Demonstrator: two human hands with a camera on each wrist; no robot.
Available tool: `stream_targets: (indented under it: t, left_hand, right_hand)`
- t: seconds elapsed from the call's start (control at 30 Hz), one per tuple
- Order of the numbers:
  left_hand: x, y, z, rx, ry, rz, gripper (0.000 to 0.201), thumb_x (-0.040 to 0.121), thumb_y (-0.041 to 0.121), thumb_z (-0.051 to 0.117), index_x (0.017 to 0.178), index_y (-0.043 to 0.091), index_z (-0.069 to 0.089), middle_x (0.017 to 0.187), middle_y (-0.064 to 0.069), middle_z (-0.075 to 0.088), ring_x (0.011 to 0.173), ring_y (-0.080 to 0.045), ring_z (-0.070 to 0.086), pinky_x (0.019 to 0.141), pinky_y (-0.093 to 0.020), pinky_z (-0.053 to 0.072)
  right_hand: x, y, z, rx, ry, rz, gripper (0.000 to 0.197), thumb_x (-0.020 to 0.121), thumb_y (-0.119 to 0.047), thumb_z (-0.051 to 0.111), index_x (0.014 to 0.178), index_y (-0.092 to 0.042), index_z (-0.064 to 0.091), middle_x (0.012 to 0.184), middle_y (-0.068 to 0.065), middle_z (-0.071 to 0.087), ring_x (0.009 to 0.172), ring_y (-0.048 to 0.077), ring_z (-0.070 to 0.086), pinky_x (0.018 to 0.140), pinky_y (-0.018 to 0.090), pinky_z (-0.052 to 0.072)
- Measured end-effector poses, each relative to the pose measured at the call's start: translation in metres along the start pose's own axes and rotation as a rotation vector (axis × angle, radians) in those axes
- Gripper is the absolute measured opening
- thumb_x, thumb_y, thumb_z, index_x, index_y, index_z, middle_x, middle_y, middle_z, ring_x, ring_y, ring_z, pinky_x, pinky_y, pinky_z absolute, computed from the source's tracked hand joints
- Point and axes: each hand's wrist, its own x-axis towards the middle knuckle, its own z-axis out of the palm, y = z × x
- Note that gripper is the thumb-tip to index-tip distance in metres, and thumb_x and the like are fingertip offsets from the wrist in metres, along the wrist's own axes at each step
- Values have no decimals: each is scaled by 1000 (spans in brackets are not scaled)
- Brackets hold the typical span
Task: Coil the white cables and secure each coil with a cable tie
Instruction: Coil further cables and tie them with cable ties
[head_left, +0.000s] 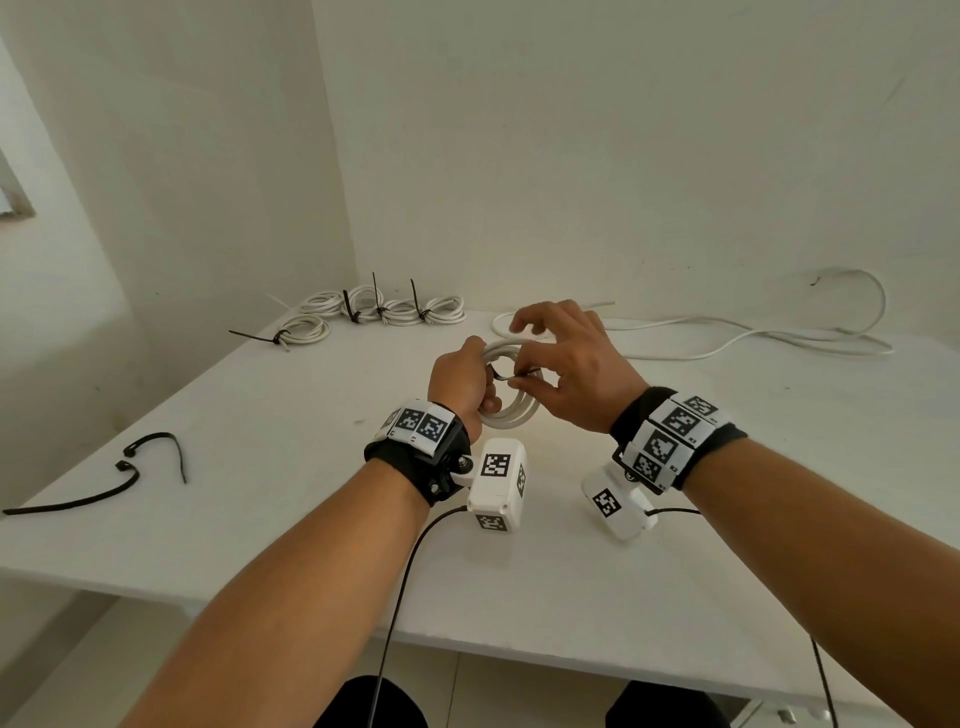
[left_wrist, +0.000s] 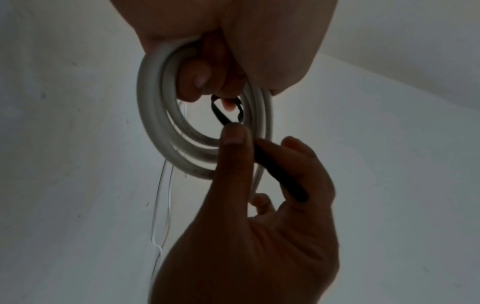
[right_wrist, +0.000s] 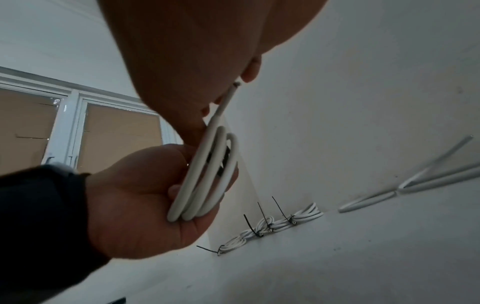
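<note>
Here, my left hand (head_left: 460, 382) grips the springy, light coil (left_wrist: 155, 115); my right hand (head_left: 569, 374) pinches the thin, stiff cable tie (left_wrist: 279, 176) near its loop.

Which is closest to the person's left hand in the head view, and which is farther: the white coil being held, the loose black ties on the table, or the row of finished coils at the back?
1. White coil: in the left hand's own grip.
2. Finished coils: back of the table, left of centre.
3. Loose black ties: table's near left side.
</note>
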Motion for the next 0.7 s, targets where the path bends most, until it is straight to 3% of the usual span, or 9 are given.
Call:
stream_targets:
  t: [0.07,0.13,0.2,0.33,0.53,0.7]
  left_hand:
    - [0,0,0,34,-34,27,27,92,17,43,68,9,51,44,2,38,43,-16,31,44,-26,28]
    - [-2,0,1,72,-61,51,27,93,16,41,69,9,51,44,2,37,43,-16,30,43,-25,28]
    - [-4,1,3,80,-68,63,26,93,16,40,72,9,53,47,1,37,44,-16,30,42,-24,28]
    - [-5,1,4,84,-61,15,25,93,18,42,75,9,55,53,-2,41,47,-17,34,43,-25,31]
    - [-7,1,0,-30,-129,-156,20,93,18,45,74,11,50,53,0,34,41,-15,28,38,-20,26]
    - [-7,4,-2,-27,-129,-101,26,94,18,50,68,14,48,52,1,30,40,-13,26,40,-21,22]
  right_hand:
    - [2,2,-1,124,-28,57,12,82,-18,78,79,-13,68,120,3,61,95,15,56,79,31,45]
    - [6,2,-1,179,-39,53,11,81,-10,78,78,-8,68,107,5,67,77,10,54,68,26,47]
    - [8,1,0,155,-44,24,9,80,-6,75,77,-6,67,100,6,67,67,12,52,62,28,47]
    - [8,1,2,69,-56,-27,6,79,-5,69,76,-7,64,105,7,64,59,23,56,54,36,51]
    - [6,2,2,82,-67,-29,6,85,-9,66,80,-7,63,104,0,65,68,21,58,57,41,52]
    - [3,-5,0,163,-34,21,11,86,-13,70,80,-10,61,109,-1,66,76,22,62,66,40,52]
